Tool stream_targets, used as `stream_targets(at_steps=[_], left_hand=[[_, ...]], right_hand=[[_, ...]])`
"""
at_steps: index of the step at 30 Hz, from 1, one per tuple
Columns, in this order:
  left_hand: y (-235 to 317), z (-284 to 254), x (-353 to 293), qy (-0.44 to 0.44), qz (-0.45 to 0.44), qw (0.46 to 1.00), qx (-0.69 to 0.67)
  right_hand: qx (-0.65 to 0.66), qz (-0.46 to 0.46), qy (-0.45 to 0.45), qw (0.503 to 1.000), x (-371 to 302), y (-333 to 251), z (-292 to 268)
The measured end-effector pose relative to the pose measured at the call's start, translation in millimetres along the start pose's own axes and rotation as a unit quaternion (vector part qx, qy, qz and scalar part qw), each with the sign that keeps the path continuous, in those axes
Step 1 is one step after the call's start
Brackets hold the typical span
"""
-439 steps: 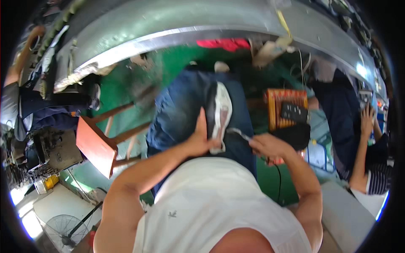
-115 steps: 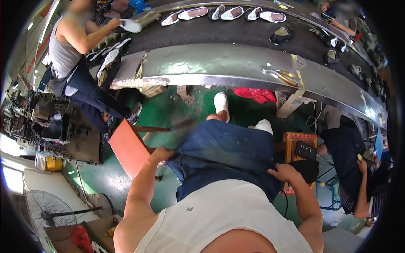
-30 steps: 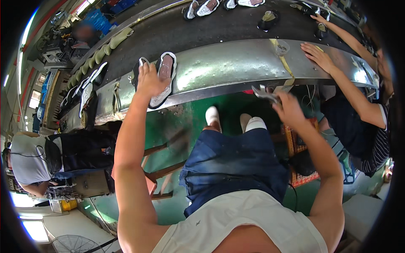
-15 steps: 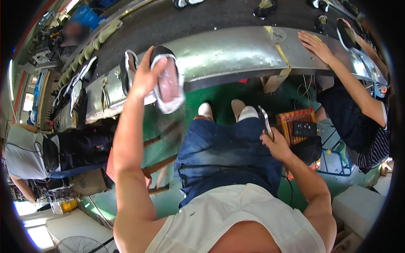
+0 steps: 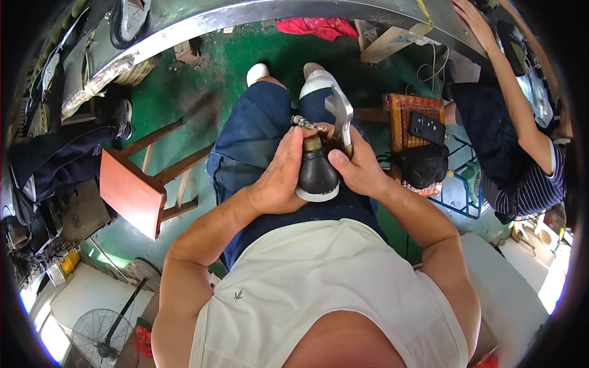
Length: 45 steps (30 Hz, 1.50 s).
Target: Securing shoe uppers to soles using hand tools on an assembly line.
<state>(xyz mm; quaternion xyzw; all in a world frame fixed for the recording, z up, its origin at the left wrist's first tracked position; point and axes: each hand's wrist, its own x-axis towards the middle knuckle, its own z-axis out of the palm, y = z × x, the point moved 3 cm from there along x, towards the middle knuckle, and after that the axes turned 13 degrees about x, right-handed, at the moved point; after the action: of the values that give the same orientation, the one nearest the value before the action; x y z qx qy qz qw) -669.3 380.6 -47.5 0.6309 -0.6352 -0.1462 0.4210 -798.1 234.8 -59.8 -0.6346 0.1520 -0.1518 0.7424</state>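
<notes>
A black shoe [image 5: 317, 173] with a white sole edge rests over my lap, its heel end toward me. My left hand [image 5: 279, 175] wraps round its left side. On the right side, my right hand [image 5: 359, 168] steadies the shoe while its fingers close round silver metal pincers [image 5: 341, 113], whose head points up and away from me. A yellowish block, perhaps the top of a shoe last [image 5: 313, 143], shows in the shoe's opening. Just beyond it lies a patterned, rope-like strip [image 5: 307, 124]. The toe end is hidden by my hands.
Ahead runs a metal-edged bench [image 5: 245, 17] with another shoe [image 5: 129, 21] on it. A reddish wooden stool [image 5: 132, 193] stands left. To the right, a woven seat [image 5: 408, 113] bears a phone [image 5: 426, 127] and a black pouch [image 5: 423, 165]. A co-worker's arm [image 5: 512, 101] reaches the bench.
My left hand has brought the shoe from the bench back to my lap and turned it over. My right hand has come in with the pincers to meet it. My view has tipped down.
</notes>
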Motion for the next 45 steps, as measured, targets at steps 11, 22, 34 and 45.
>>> stream_targets(at_steps=[11, 22, 34, 45], left_hand=[[-28, 11, 45, 0.008, -0.176, 0.966, -0.187], [-54, 12, 76, -0.078, -0.283, 0.908, -0.3], [-68, 21, 85, -0.056, -0.307, 0.902, -0.3], [-78, 26, 12, -0.091, -0.21, 0.964, -0.135]], right_hand=[[-0.049, -0.011, 0.065, 0.997, -11, 8, 8], [-0.119, 0.002, 0.109, 0.987, -2, 1, 7], [-0.308, -0.045, -0.095, 0.945, 32, -61, -2], [-0.347, 0.022, -0.039, 0.937, 55, -61, -11]])
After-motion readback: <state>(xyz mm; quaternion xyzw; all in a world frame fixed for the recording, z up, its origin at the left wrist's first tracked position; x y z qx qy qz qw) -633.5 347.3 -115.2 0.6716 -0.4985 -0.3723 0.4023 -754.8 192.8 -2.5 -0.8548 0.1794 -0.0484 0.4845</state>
